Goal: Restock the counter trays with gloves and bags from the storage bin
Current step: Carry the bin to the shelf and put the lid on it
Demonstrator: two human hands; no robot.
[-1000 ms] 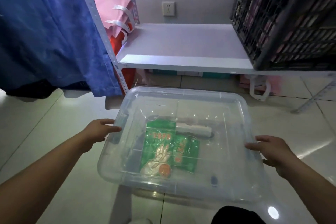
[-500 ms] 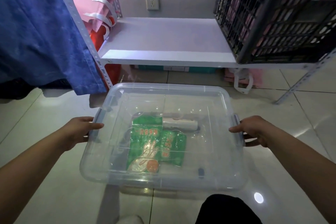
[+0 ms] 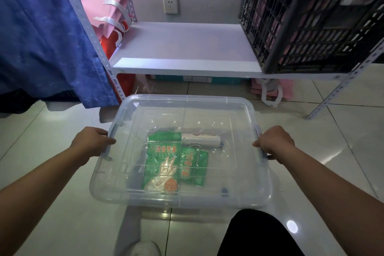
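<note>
Both forearms reach forward from the bottom corners. The left hand [image 3: 91, 144] has its fingers curled over the latch on the left rim of the clear storage bin [image 3: 207, 199]; the right hand [image 3: 274, 143] grips the latch on the opposite rim, knuckles up. A second ago both hands were only approaching the rims, the right one clear of the bin; half a second ago they had just met the edges. The lidded bin sits on the tiled floor [image 3: 41, 214] between the hands. Inside, right of the left hand, lies a green glove packet [image 3: 163, 158] printed with a hand picture and red Chinese characters I cannot read surely. A smaller green packet [image 3: 194, 169] touches it, and a white roll [image 3: 200, 141] lies just beyond them. Beyond the hands stands a white shelf [image 3: 187, 48] bearing a black crate [image 3: 311, 27], with a wall socket [image 3: 170, 5] behind and blue cloth [image 3: 41, 37] past the left hand.
</note>
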